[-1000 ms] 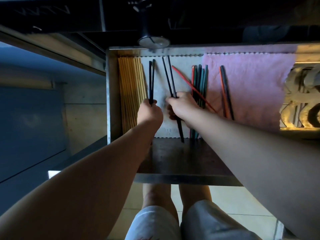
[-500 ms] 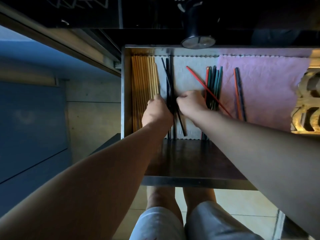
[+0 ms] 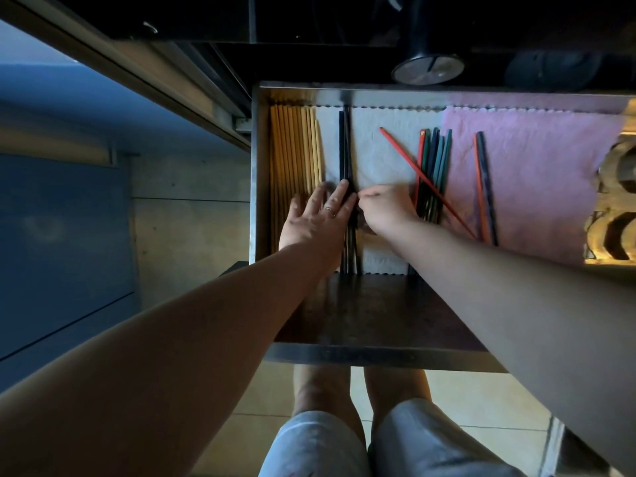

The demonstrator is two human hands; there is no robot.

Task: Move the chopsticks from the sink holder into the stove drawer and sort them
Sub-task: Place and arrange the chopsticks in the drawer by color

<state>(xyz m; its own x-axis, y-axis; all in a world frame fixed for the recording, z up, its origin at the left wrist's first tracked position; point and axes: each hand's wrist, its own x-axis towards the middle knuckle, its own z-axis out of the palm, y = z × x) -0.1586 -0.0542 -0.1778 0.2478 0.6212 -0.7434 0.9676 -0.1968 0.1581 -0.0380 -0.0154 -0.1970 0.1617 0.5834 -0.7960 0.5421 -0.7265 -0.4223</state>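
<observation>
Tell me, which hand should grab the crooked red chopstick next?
Probably the right hand: it sits just beside the red chopstick, which lies slanted across the coloured bunch. The left hand lies flat on the other side of the black chopsticks, farther away.

You are facing a drawer (image 3: pixel 256 173) of dull metal, with a matt white cloth (image 3: pixel 385 149) and a matt pink cloth (image 3: pixel 537 166), both crinkled, lining it. The pale chopsticks (image 3: pixel 292 149) are looking like bare wood, while the black chopsticks (image 3: pixel 344 146) and coloured chopsticks (image 3: pixel 437 156) are looking smooth and coated.
</observation>
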